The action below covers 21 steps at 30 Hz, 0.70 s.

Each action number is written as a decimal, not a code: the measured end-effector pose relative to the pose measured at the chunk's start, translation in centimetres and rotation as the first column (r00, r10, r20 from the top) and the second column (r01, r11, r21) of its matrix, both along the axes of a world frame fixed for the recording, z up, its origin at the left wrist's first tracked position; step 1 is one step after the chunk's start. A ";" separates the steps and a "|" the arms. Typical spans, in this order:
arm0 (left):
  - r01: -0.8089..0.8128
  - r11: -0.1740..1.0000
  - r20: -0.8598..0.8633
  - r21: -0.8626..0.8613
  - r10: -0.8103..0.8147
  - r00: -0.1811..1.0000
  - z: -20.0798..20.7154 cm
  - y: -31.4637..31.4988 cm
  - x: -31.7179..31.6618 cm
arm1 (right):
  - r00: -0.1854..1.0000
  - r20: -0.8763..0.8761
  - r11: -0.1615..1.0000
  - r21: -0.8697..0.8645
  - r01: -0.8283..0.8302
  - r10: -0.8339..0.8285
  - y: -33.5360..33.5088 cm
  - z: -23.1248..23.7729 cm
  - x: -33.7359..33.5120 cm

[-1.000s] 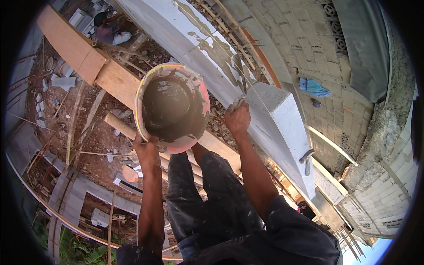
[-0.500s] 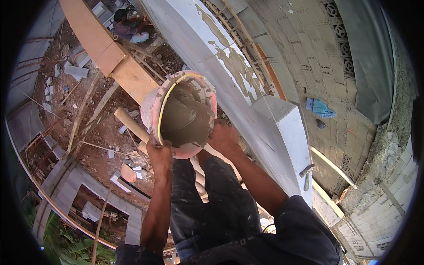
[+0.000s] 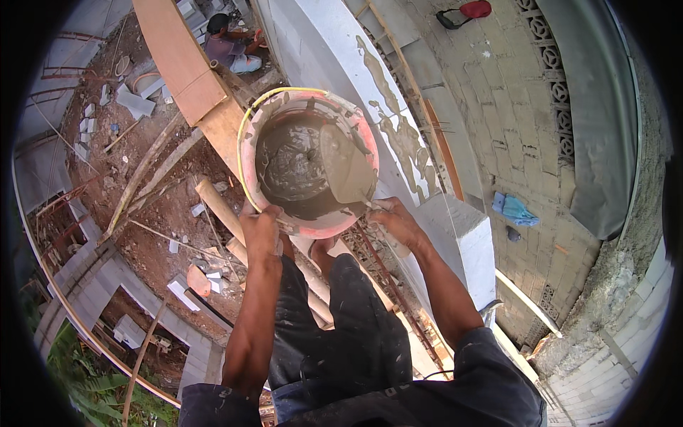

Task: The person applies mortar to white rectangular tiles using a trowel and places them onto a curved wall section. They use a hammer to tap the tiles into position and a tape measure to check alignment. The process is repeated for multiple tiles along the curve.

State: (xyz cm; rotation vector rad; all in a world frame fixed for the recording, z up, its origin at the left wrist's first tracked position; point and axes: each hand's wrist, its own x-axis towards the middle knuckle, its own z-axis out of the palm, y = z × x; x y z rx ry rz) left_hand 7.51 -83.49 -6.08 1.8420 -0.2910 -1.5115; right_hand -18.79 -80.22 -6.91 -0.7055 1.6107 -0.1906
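Note:
A round pink-red bucket point(image 3: 247, 146) with a yellow handle is held in front of me, its mouth toward me. Wet grey mortar point(image 3: 292, 167) lies inside and smears its walls. My left hand point(image 3: 262, 231) is closed on the bucket's near left rim. At the near right rim, my right hand point(image 3: 397, 226) is closed round a trowel; whether it also presses the bucket is hard to tell. The mortar-coated trowel blade point(image 3: 346, 167) reaches into the bucket along its right side. Right of the bucket runs a pale block wall point(image 3: 462, 238), with patches of mortar point(image 3: 400, 135) along its top.
Wooden planks point(image 3: 178, 64) stretch away to the far left, above ground strewn with rubble and poles point(image 3: 142, 167). A person point(image 3: 231, 44) crouches down there. Below the wall on the right, a blue cloth point(image 3: 515, 209) lies on the block paving. A hammer point(image 3: 491, 307) rests by the near wall end.
The bucket has turned its mouth more toward me and shifted slightly right. The trowel blade now shows clearly at its right side. My right hand has moved outward and slightly nearer.

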 end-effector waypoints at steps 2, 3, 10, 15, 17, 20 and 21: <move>-0.039 0.999 -0.001 -0.007 0.039 0.999 -1.3 -0.5 0.7 | 0.994 -0.006 0.994 -0.026 0.107 -0.107 -1.6 0.0 -1.6; -0.057 0.998 -0.006 -0.013 0.057 0.998 -2.1 -0.8 1.0 | 0.990 0.017 0.989 -0.030 0.142 -0.142 -2.2 -1.0 -3.0; -0.112 0.991 0.047 -0.068 0.116 0.992 -4.6 -2.2 4.7 | 0.660 -0.718 0.934 -0.039 -0.355 0.221 -10.6 -5.6 -1.7; -0.103 0.994 0.078 0.041 0.100 0.992 -4.9 -2.1 7.8 | 0.634 -0.752 0.915 -0.109 -0.388 0.179 -17.4 -5.7 2.4; -0.131 0.991 0.085 0.035 0.127 0.988 -4.8 -1.7 8.5 | 0.625 -0.762 0.903 -0.133 -0.408 0.170 -19.7 -5.7 3.3; -0.163 0.983 0.116 0.084 0.153 0.982 -4.1 -1.6 8.9 | 0.607 -0.771 0.891 -0.121 -0.437 0.193 -21.7 -5.8 3.4; -0.141 0.985 0.128 0.100 0.128 0.983 -4.0 -1.8 8.7 | 0.600 -0.774 0.895 -0.100 -0.434 0.204 -22.0 -5.9 3.3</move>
